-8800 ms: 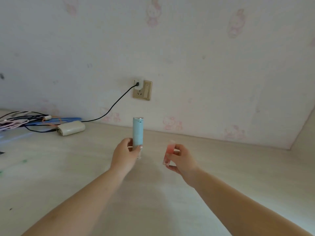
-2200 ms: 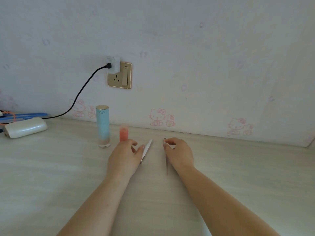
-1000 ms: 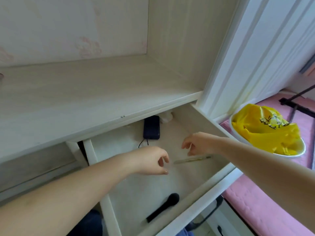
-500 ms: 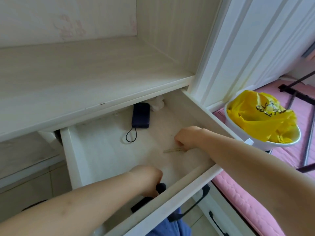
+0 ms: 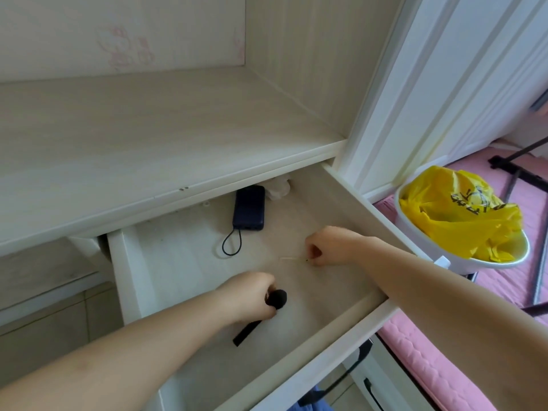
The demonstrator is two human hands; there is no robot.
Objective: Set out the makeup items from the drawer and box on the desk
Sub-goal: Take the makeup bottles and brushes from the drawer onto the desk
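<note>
left fingers point(image 5: 268, 296) curled around black brush point(image 5: 261, 314), right fingers point(image 5: 312, 253) pinching thin pale stick point(image 5: 293, 258) in drawer point(image 5: 130, 262)

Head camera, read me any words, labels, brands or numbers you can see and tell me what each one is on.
Yellow bag: black print, seen upside down and creased, not readable.
Power bank: no marking visible.
Brush in the left hand: no label visible.
Thin stick pinched by the right hand: too small to show any text.
Wall: pink cartoon figures only, no words.
</note>
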